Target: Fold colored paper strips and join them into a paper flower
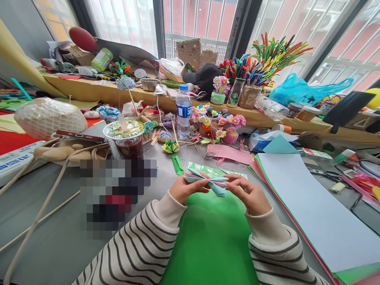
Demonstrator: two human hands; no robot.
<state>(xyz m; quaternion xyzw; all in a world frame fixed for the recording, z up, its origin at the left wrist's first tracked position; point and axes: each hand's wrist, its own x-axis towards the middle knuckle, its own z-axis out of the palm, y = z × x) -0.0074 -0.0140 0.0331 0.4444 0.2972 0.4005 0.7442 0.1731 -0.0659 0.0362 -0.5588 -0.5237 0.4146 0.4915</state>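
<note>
A folded paper piece (218, 188) in light blue with a little purple is held up between my two hands, above a green sheet (210, 237). My left hand (190, 187) pinches its left side between thumb and fingers. On the right side, my right hand (247, 192) grips it with thumb and fingertips. Several pointed flaps spread out from its pinched middle. Just behind my hands lies a clear plastic packet (204, 170), partly hidden by them.
A drink cup (126, 138) and a water bottle (183, 113) stand behind, near yarn flowers (222, 120). Stacked paper (311, 206) lies at right. A phone (80, 135) rests at left, with cords (50, 190) below. A green folded strip (177, 164) lies near my left hand.
</note>
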